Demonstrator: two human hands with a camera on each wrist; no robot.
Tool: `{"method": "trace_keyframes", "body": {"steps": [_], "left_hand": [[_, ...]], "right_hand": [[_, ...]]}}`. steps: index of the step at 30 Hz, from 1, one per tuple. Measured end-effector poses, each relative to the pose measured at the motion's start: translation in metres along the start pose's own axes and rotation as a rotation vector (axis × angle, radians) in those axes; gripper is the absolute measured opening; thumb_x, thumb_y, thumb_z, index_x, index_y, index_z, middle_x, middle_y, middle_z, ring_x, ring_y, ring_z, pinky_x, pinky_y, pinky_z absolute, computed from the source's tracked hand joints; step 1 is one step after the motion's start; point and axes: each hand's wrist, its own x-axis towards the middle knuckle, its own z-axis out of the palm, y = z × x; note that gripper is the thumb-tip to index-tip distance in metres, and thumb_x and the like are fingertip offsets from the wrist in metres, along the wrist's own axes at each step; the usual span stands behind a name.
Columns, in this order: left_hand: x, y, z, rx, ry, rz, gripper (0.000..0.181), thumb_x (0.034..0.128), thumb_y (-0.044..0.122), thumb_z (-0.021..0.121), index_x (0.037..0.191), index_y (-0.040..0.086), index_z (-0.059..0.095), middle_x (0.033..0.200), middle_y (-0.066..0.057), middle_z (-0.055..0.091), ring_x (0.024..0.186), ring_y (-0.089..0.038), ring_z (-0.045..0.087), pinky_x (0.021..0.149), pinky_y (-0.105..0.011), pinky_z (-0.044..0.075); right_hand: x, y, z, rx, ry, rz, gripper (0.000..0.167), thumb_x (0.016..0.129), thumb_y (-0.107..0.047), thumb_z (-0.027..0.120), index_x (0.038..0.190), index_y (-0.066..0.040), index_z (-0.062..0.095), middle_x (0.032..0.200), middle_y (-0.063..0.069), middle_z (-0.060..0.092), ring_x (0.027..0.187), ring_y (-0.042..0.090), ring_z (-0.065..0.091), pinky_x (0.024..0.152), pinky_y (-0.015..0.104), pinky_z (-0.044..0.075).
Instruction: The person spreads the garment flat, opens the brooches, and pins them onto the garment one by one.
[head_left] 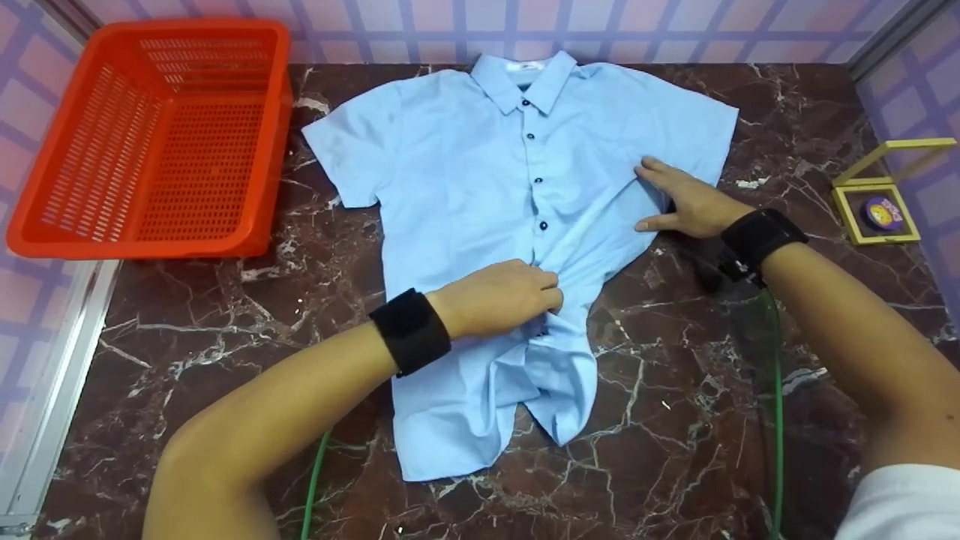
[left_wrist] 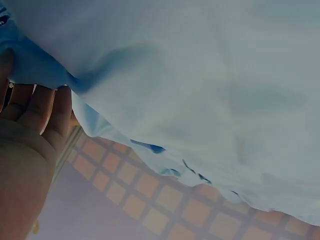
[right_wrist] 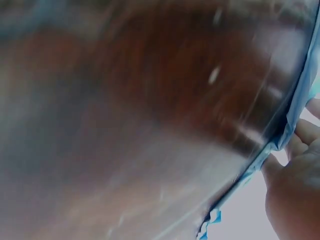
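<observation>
Gripping the light-blue, short-sleeved shirt (head_left: 450,172) with your left hand (head_left: 502,300), you rest your right hand (head_left: 691,201), thumb and fingers apart, on it.

Left fingers (head_left: 553,298) curled — right fingers (head_left: 663,172) spread

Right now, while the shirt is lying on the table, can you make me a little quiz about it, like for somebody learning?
1. True or false: the shirt has long sleeves.
2. Pick one: in the head view, where is the red basket?
A) Left of the shirt
B) Right of the shirt
C) On top of the shirt
3. Which hand is touching the shirt over its row of buttons?

Key:
1. False; its sleeves are short.
2. A
3. The left hand.
</observation>
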Motion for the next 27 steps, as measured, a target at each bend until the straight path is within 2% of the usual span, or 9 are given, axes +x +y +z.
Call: {"method": "trace_keyframes", "body": {"steps": [5,9,13,15,17,19,21,24,27], "left_hand": [[-0.01,-0.007,-0.002,0.016,-0.011,-0.058,0.01,0.0928,0.004,0.062,0.094,0.012,0.066,0.093,-0.001,0.061,0.089,-0.02,0.061,0.087,-0.038,0.048],[-0.013,-0.008,-0.001,0.03,-0.075,-0.085,0.018,0.0852,0.002,0.068,0.1,0.012,0.067,0.095,-0.001,0.061,0.089,-0.023,0.062,0.091,-0.039,0.049],[-0.014,-0.006,0.0,0.007,-0.146,-0.115,0.041,0.0727,0.012,0.084,0.109,0.011,0.065,0.098,-0.001,0.06,0.089,-0.024,0.062,0.095,-0.039,0.047],[-0.013,-0.005,0.0,-0.007,-0.154,-0.13,0.047,0.07,0.015,0.088,0.11,0.011,0.064,0.099,-0.001,0.061,0.089,-0.024,0.062,0.096,-0.039,0.047],[-0.013,-0.005,0.001,-0.03,-0.143,-0.147,0.046,0.0697,0.014,0.088,0.109,0.012,0.065,0.099,-0.001,0.062,0.088,-0.024,0.062,0.095,-0.039,0.047],[-0.013,-0.005,0.002,-0.07,-0.119,-0.165,0.04,0.0718,0.012,0.086,0.106,0.013,0.065,0.097,0.0,0.062,0.087,-0.023,0.063,0.092,-0.039,0.049],[-0.013,-0.008,0.004,-0.117,-0.087,-0.182,0.029,0.0774,0.011,0.082,0.1,0.014,0.064,0.093,0.001,0.063,0.085,-0.022,0.063,0.088,-0.04,0.05],[-0.013,-0.013,0.005,-0.203,-0.036,-0.202,0.014,0.0889,0.014,0.074,0.093,0.015,0.06,0.087,0.002,0.061,0.081,-0.019,0.061,0.082,-0.039,0.05],[-0.012,-0.018,0.006,-0.284,0.003,-0.22,0.012,0.0962,0.015,0.066,0.091,0.015,0.055,0.082,0.001,0.057,0.079,-0.019,0.058,0.079,-0.038,0.048]], "right_hand": [[-0.005,0.003,-0.005,-0.039,-0.015,0.027,0.094,0.09,-0.036,0.076,0.158,0.002,0.022,0.164,0.026,0.011,0.15,0.045,0.01,0.118,0.059,0.014],[-0.007,-0.004,-0.005,-0.074,0.032,0.026,0.094,0.088,-0.037,0.078,0.155,0.005,0.028,0.161,0.029,0.02,0.148,0.047,0.017,0.118,0.059,0.017],[-0.007,-0.018,0.002,-0.066,0.195,-0.032,0.075,0.087,-0.029,0.08,0.146,0.003,0.045,0.149,0.027,0.042,0.139,0.046,0.035,0.114,0.058,0.027],[-0.009,-0.029,0.008,-0.022,0.298,-0.102,0.057,0.086,-0.021,0.081,0.132,0.002,0.058,0.133,0.023,0.057,0.126,0.041,0.049,0.107,0.053,0.037],[-0.011,-0.044,0.016,0.016,0.352,-0.196,0.037,0.084,-0.017,0.082,0.113,-0.001,0.066,0.112,0.013,0.067,0.107,0.03,0.06,0.096,0.043,0.046],[-0.014,-0.061,0.025,0.053,0.321,-0.299,0.024,0.083,-0.017,0.084,0.097,-0.006,0.068,0.096,0.004,0.069,0.09,0.02,0.063,0.084,0.034,0.051],[-0.019,-0.079,0.035,0.07,0.216,-0.374,0.019,0.082,-0.02,0.084,0.09,-0.011,0.069,0.088,-0.004,0.069,0.079,0.012,0.064,0.075,0.026,0.053],[-0.025,-0.099,0.051,0.051,0.075,-0.451,0.02,0.083,-0.029,0.084,0.09,-0.015,0.071,0.085,-0.009,0.07,0.074,0.006,0.064,0.069,0.024,0.055],[-0.03,-0.111,0.064,0.016,0.045,-0.495,0.021,0.081,-0.034,0.084,0.088,-0.018,0.073,0.081,-0.011,0.07,0.068,0.003,0.062,0.064,0.024,0.054]]}}
